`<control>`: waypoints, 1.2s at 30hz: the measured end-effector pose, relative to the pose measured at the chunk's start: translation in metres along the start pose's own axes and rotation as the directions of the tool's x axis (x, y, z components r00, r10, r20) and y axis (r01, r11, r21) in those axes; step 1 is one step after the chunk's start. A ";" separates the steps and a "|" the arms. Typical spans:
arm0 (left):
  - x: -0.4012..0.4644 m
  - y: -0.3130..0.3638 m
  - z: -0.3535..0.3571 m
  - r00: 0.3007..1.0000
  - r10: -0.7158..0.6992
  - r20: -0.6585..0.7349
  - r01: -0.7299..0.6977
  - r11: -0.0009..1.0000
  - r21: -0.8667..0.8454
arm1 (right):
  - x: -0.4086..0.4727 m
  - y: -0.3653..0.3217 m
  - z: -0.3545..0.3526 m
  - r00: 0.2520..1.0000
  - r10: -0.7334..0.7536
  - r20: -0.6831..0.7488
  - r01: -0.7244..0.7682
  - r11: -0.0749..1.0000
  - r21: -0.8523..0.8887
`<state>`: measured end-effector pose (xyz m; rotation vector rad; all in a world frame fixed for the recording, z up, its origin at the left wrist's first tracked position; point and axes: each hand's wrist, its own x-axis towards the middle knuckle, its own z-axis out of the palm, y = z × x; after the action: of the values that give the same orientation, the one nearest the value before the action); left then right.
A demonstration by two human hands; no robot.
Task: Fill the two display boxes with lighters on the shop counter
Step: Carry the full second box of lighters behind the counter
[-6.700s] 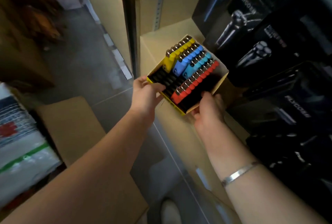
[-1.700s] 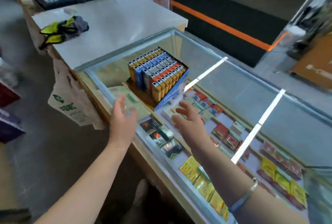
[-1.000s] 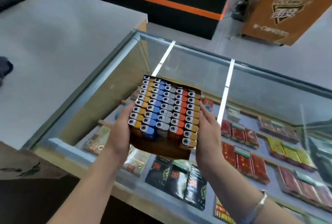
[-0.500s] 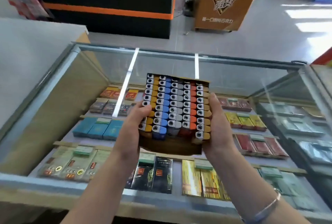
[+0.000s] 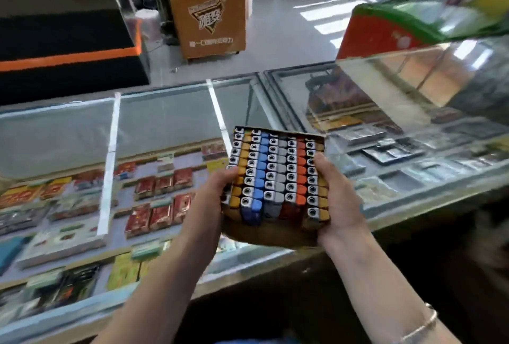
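My left hand (image 5: 213, 197) and right hand (image 5: 337, 200) grip opp. sides of a square cardboard box (image 5: 271, 234), fingers curled over its edges, held above the counter's (image 5: 154, 123) near edge. It's packed w/ upright lighters (image 5: 271, 175) in rows: yellow, blue, grey, orange, metal tops. Thin bangle (image 5: 421, 325) on my right wrist. Flat packs (image 5: 162, 200) under the glass; a brown carton (image 5: 209, 10) on the floor beyond.
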<state>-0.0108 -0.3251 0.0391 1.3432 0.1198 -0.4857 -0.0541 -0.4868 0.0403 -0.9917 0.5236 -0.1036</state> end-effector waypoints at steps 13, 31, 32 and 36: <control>0.015 -0.056 0.231 0.870 -0.148 0.470 0.063 0.979 0.192 | -0.057 -0.085 -0.211 0.881 -0.172 -0.440 0.248 0.961 0.121; 0.038 -0.127 0.434 0.351 -0.466 0.812 0.047 0.875 0.482 | -0.103 -0.113 -0.344 0.450 -0.114 -0.886 0.557 0.811 0.178; 0.036 -0.133 0.445 0.323 -0.492 0.808 0.049 0.862 0.505 | -0.106 -0.114 -0.354 0.438 -0.108 -0.893 0.559 0.810 0.176; 0.025 -0.158 0.497 0.253 -0.560 0.789 0.047 0.821 0.568 | -0.120 -0.123 -0.404 0.422 -0.086 -0.902 0.576 0.794 0.194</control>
<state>-0.1473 -0.8279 0.0050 1.2408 -0.8014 -1.7202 -0.3284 -0.8282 0.0099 -0.4451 1.1555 -1.1476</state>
